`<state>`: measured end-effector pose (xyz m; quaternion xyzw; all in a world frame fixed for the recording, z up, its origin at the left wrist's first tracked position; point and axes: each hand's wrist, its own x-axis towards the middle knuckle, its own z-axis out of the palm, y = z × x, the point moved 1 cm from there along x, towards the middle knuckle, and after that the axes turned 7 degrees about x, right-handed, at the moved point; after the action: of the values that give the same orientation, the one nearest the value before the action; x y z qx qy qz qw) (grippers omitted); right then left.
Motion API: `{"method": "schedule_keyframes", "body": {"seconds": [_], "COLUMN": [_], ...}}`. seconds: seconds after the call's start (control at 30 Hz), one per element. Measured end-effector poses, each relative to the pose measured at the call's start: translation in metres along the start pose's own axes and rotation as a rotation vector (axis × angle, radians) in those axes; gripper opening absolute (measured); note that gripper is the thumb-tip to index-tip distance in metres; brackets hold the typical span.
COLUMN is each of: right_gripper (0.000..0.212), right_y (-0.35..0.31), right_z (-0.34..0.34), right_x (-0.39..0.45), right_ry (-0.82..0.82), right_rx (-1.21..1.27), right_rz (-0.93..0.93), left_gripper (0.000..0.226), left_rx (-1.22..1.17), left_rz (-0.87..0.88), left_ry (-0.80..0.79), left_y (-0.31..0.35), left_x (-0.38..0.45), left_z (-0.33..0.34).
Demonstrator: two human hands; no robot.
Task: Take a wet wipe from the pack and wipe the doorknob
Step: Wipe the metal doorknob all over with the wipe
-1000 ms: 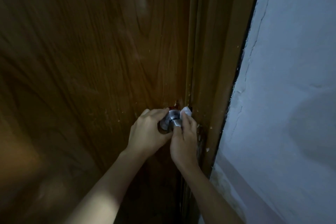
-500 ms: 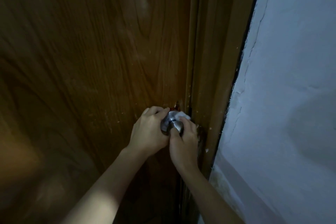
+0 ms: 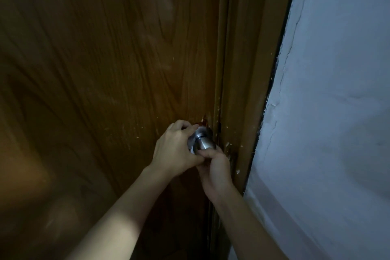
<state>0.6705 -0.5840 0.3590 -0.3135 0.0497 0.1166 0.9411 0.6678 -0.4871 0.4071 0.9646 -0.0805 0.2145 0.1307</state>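
A round silver doorknob [image 3: 204, 139] sits at the right edge of a brown wooden door [image 3: 105, 69]. My left hand [image 3: 173, 150] grips the knob from its left side, fingers curled over the top. My right hand [image 3: 215, 167] is below the knob, its fingers curled against the underside. The white wet wipe is almost entirely hidden under those fingers; only a thin pale sliver [image 3: 191, 150] shows at the knob's lower left. The wipe pack is not in view.
The wooden door frame [image 3: 242, 69] runs just right of the knob, with chipped paint flecks beside it. A pale, cracked plaster wall [image 3: 327, 112] fills the right side. The light is dim.
My right hand has slid with the wipe from the knob's top right down to its underside, and the wipe has gone out of sight. My left hand keeps its grip.
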Motion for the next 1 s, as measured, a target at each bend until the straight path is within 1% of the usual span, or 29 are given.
{"method": "schedule_keyframes", "body": {"seconds": [0.03, 0.07, 0.1, 0.2, 0.3, 0.4, 0.47, 0.57, 0.7, 0.77, 0.83, 0.9, 1.0], "right_gripper": [0.050, 0.049, 0.048, 0.052, 0.059, 0.053, 0.053, 0.056, 0.058, 0.057, 0.051, 0.051, 0.048], "right_y": [0.000, 0.001, 0.002, 0.005, 0.000, -0.002, -0.001, -0.001, -0.002, -0.004, -0.006, -0.006, -0.002], "right_z": [-0.001, -0.003, -0.004, -0.004, -0.002, 0.003, 0.006, 0.009, 0.012, 0.011, 0.009, 0.006, 0.005], "right_x": [0.000, -0.001, -0.002, -0.003, -0.005, -0.005, -0.008, -0.009, -0.004, -0.001, 0.003, 0.005, 0.000], "right_ry": [-0.026, -0.041, -0.046, -0.016, 0.022, -0.037, -0.043, -0.027, 0.050, 0.100, 0.129, 0.144, 0.143], "right_rx": [0.120, 0.184, 0.182, 0.012, -0.252, -0.557, -0.604, -0.576, -0.626, -0.617, -0.551, -0.383, -0.065], "right_rz": [0.064, 0.089, 0.080, -0.047, -0.220, -0.381, -0.391, -0.371, -0.318, -0.267, -0.156, -0.031, 0.067], "left_gripper": [0.069, 0.070, 0.070, 0.068, 0.068, 0.065, 0.063, 0.063, 0.060, 0.061, 0.064, 0.064, 0.066], "left_rx": [-0.008, -0.010, -0.006, 0.003, 0.018, 0.002, -0.004, -0.010, -0.020, -0.024, -0.028, -0.041, -0.038], "left_rz": [0.001, 0.002, 0.006, 0.031, 0.042, 0.035, 0.030, 0.030, 0.032, 0.031, 0.031, 0.033, 0.033], "left_ry": [-0.005, -0.008, -0.008, -0.009, -0.004, 0.014, 0.019, 0.023, 0.042, 0.045, 0.044, 0.051, 0.044], "left_y": [-0.001, -0.001, -0.002, -0.002, -0.003, -0.003, -0.002, -0.002, -0.003, -0.004, -0.004, -0.003, -0.004], "left_x": [0.000, 0.000, 0.000, -0.001, -0.001, -0.002, -0.001, 0.000, 0.000, 0.000, 0.000, -0.001, -0.003], "left_z": [0.000, 0.000, -0.001, -0.002, -0.001, 0.000, 0.000, 0.000, 0.002, 0.003, 0.003, 0.003, 0.005]}}
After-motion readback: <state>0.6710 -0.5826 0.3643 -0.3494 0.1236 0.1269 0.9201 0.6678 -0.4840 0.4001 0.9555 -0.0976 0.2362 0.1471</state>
